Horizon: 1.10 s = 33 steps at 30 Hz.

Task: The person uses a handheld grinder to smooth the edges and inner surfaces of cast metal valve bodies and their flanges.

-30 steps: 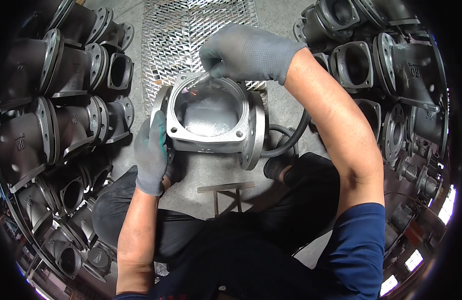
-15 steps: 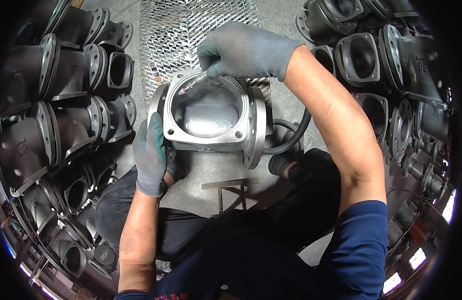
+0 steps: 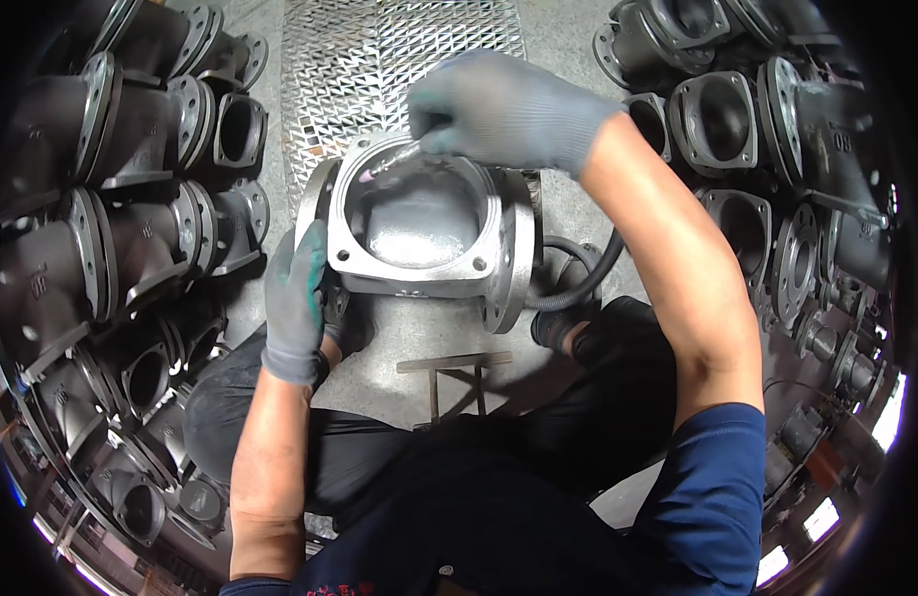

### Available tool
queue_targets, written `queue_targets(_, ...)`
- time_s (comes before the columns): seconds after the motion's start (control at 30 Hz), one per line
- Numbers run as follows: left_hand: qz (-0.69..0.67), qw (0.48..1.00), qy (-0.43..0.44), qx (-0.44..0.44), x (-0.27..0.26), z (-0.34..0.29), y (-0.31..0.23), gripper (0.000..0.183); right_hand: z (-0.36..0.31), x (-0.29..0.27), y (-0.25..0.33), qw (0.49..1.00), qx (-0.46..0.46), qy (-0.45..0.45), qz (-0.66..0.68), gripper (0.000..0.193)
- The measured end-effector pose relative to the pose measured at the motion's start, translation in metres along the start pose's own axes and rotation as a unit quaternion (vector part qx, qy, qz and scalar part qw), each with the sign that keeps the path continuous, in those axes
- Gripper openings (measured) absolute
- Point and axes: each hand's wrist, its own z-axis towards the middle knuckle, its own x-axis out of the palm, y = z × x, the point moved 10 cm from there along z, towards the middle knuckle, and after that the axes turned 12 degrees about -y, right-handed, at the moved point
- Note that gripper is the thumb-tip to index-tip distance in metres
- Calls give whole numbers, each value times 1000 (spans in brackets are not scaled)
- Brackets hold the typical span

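In front of me a grey cast-metal valve body [image 3: 414, 281] sits with its squarish opening facing up and a round flange on each side. My left hand [image 3: 296, 303], in a grey glove with green patches, is wrapped around the left flange. Above the far rim is my gloved right hand [image 3: 513, 111], slightly blurred and closed on a slim rotary grinding tool [image 3: 399, 159]. The tool's shaft and pinkish tip reach into the opening near its far left inner wall. Most of the tool is hidden inside the fist.
Stacked valve bodies [image 3: 131, 238] line the left side, and more castings [image 3: 717, 119] stand at the right. A patterned metal grating [image 3: 330, 60] lies beyond the workpiece. A black flexible hose [image 3: 578, 293] curls beside the right flange; a small stand [image 3: 454, 364] is between my legs.
My right hand has shifted slightly to the right, the tool's tip staying inside the opening. My left hand keeps its place on the flange. The whole view has moved a little.
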Motion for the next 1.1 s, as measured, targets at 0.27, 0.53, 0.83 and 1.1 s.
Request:
queue_targets(0.27, -245, 930, 92, -256, 1, -1, 2, 47, -106, -50, -58, 925, 292, -169, 178, 26)
queue_targets(0.53, -78, 986, 23, -143, -42, -15, -97, 57, -215, -23, -45, 826, 429, -217, 295, 43)
queue_targets(0.83, -19, 995, -11, -95, -52, -49, -90, 45, -242, 24, -15, 821, 391, -234, 344, 39)
queue_targets(1.1, -56, 985, -39, -155, -48, -42, -83, 37, -266, 129, -15, 796, 437, -160, 387, 35)
